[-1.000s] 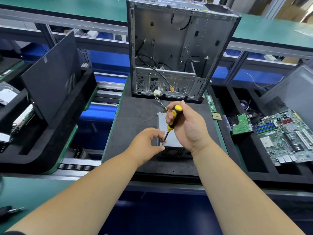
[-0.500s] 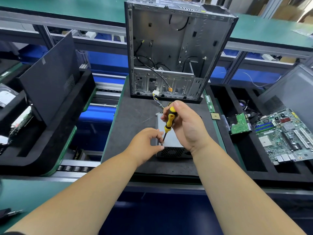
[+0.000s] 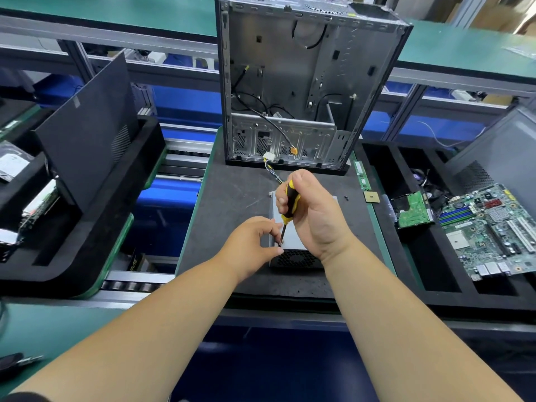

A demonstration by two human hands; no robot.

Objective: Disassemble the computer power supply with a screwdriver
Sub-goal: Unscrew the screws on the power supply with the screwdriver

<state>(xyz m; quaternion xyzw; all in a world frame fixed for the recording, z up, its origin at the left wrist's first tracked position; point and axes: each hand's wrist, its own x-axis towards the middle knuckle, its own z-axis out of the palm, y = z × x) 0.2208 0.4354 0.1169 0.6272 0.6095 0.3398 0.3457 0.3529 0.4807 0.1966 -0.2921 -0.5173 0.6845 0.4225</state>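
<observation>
Lying on a dark foam mat (image 3: 232, 192) with a green rim, the power supply (image 3: 293, 250) sits just in front of an upright, gutted computer case (image 3: 304, 82), with conveyor rollers and blue bins beyond. The right hand (image 3: 316, 216) grips a yellow-and-black screwdriver (image 3: 290, 203), tip at the unit's left edge, where the left hand (image 3: 255, 242) pinches beside the tip. A motherboard (image 3: 493, 230) rests in the right foam tray; no writing is legible.
</observation>
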